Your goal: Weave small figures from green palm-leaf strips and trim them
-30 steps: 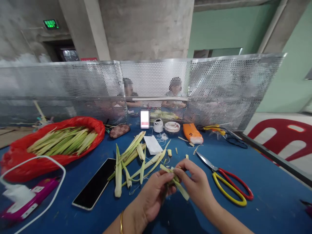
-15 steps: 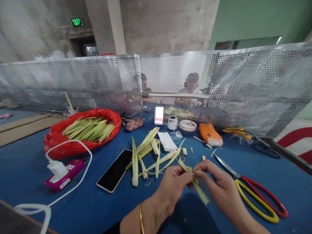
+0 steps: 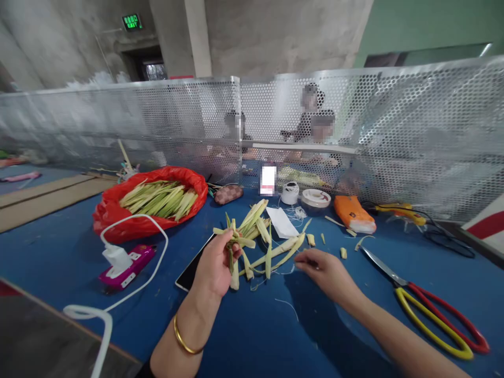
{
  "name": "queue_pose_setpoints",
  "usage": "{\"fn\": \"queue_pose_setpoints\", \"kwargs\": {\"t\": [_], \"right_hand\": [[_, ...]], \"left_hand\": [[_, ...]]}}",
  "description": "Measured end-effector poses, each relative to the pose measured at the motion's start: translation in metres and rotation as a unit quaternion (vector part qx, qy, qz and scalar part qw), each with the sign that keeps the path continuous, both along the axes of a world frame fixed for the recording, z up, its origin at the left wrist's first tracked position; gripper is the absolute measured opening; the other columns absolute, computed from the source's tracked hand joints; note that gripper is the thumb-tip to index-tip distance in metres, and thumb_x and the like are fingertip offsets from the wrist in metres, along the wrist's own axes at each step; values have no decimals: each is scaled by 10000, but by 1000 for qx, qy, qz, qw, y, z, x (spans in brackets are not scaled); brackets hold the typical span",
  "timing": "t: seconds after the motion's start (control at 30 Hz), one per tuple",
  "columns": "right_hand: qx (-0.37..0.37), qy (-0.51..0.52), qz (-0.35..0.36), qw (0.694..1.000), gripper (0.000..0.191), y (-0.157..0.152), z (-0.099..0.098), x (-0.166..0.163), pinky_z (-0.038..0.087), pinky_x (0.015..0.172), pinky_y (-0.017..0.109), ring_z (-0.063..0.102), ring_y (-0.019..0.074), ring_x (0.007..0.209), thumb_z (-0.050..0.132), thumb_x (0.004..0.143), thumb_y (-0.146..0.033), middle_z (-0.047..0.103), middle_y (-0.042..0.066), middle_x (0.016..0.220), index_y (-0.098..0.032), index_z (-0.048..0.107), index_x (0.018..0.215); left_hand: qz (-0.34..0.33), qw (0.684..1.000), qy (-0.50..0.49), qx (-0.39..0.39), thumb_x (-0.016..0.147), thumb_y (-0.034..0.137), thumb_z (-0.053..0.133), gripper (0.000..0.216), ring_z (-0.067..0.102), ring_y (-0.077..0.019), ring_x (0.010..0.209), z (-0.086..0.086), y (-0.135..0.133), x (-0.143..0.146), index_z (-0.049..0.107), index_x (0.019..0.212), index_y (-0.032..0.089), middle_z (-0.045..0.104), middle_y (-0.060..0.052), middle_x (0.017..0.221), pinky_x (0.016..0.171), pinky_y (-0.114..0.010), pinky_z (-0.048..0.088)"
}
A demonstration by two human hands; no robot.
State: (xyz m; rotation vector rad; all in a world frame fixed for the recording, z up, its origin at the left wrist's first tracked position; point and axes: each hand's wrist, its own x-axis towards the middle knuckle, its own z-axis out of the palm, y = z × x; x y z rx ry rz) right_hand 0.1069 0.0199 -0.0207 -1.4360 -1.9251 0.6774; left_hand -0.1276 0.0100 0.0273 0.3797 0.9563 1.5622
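Observation:
My left hand (image 3: 214, 265), with a gold bangle on the wrist, is closed on a small folded piece of green-yellow leaf strips (image 3: 233, 242) and holds it above the blue table (image 3: 244, 336). It hovers over a loose pile of leaf strips (image 3: 268, 247) and partly covers a black phone (image 3: 188, 274). My right hand (image 3: 325, 273) reaches toward the pile, fingertips pinched low at the table near a thin white thread (image 3: 287, 307); what they grip is too small to make out.
Red-and-yellow scissors (image 3: 433, 315) lie at the right. A red bag of leaf strips (image 3: 151, 205) sits at the left, with a pink power strip and white charger (image 3: 122, 260) in front. Thread spools (image 3: 290, 193), an orange packet (image 3: 353, 214) and a perforated metal screen (image 3: 394, 136) stand behind; people sit beyond it.
My hands have parted: the left carried the folded leaf piece leftward over the pile, the right let go and reached forward to the table. The view has swung left.

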Motion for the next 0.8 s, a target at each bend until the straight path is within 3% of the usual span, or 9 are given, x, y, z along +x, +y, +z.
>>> {"fn": "queue_pose_setpoints", "kwargs": {"t": [0.17, 0.27, 0.4, 0.5, 0.6, 0.8], "right_hand": [[58, -25, -55, 996, 133, 39, 0, -36, 394, 640, 284, 563, 177, 681, 622, 714, -218, 615, 32, 797, -209, 707, 816], [66, -17, -42, 997, 32, 57, -2, -48, 372, 670, 286, 548, 184, 724, 668, 646, -177, 605, 29, 761, -205, 682, 653], [53, 36, -24, 998, 141, 58, 5, -40, 387, 643, 280, 548, 176, 685, 587, 737, -265, 595, 13, 661, -196, 600, 615], [35, 90, -14, 995, 238, 47, 24, -17, 421, 602, 270, 552, 151, 600, 481, 825, -372, 587, -4, 623, -194, 547, 682], [13, 162, -3, 987, 292, 32, 51, 11, 396, 519, 241, 484, 109, 496, 532, 811, -462, 528, -40, 577, -195, 517, 695], [-11, 193, 27, 981, 302, 3, 91, 38, 343, 476, 221, 419, 84, 479, 639, 759, -472, 504, -48, 569, -189, 556, 698]], "left_hand": [[-2, 1000, -9, -11, 754, 158, 654, 57, 524, -49, 498, -7, 3, 0, 634, 777, 110, 608, 16, 619, 489, -156, 449], [4, 1000, -5, -15, 731, 171, 674, 87, 539, -60, 512, -12, 5, -2, 638, 787, 114, 634, 2, 641, 486, -161, 441], [-23, 999, 28, 25, 711, 225, 688, 145, 554, -68, 558, -16, 5, -3, 653, 801, 117, 687, -34, 772, 468, -167, 404], [-63, 995, 48, 56, 701, 249, 692, 189, 538, -62, 568, -13, 4, -1, 672, 837, 119, 697, -48, 870, 457, -165, 379], [-106, 991, 52, 55, 699, 229, 686, 210, 520, -52, 553, -4, 3, 4, 691, 876, 116, 692, -50, 888, 468, -161, 384], [-290, 953, 63, 61, 675, 184, 697, 244, 508, -46, 516, 17, 4, 41, 703, 904, 99, 703, -92, 879, 432, -147, 341]]}}
